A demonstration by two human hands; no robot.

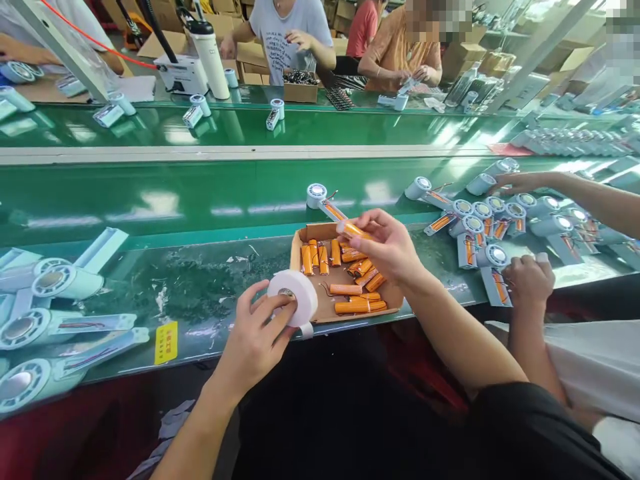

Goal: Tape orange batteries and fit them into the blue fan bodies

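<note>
A roll of white tape [306, 297] is gripped in my left hand [260, 330], fingers at its core, with a short loose end hanging at the bottom. My right hand [387, 247] pinches an orange battery cell [354, 231] with a pale end, held above a cardboard tray [345, 318]. Several orange batteries [360, 307] lie in that tray, some with thin wires. Just beyond my right hand, a light-blue fan housing [317, 195] rests with its handle toward me; part of the handle is hidden.
Several fan housings [65, 280] are piled at the left, near a yellow label [166, 343]. At the right, a co-worker's hands [530, 280] reach among more housings with orange batteries [483, 210]. A green conveyor belt [210, 187] runs across; people work beyond it.
</note>
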